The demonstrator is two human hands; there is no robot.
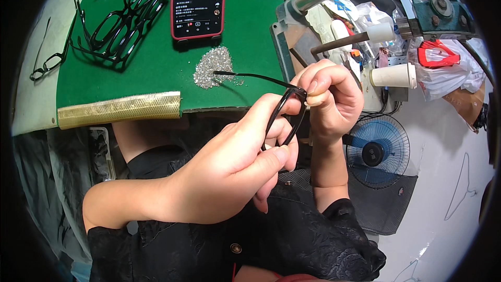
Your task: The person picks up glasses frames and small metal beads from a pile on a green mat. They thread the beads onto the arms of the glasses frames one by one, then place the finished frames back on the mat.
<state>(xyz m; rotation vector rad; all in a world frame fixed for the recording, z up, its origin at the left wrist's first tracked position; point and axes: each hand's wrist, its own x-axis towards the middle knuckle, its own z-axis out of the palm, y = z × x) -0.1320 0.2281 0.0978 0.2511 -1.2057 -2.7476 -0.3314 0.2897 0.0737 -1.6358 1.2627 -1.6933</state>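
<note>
Left hand [229,164]: clenched around the front of the glasses [275,114], grasping the rims between thumb and curled fingers.
Right hand [334,94]: pinching the hinge corner of the same glasses between thumb and forefinger, with the other fingers folded in.
Glasses: black, held up in 2 hands, just off the near edge of the green mat [146,81]; tilted, with 1 temple [255,76] swung out to the left.
Temple: reaching over the mat, with its tip seen against the silver bits [211,65]; cannot tell whether touching them or raised above.
Silver bits: tiny, shiny, heaped loosely on the mat, with a few strays around the edges.
Stack [122,26]: several more black glasses, tangled together at the far left of the mat, well apart from the hands.
Phone [197,31]: cased in red, propped up beyond the silver bits, lit with a photo and lines of text.
Strip [120,109]: gold, mesh-patterned, lying along the mat's near left edge.
Machine [286,28]: dark green metal, standing beside the mat, beyond the right hand.
Cup [391,77]: white, lidded, to the right of the right hand.
Fan [378,149]: blue-bladed, caged, low beside the right forearm.
</note>
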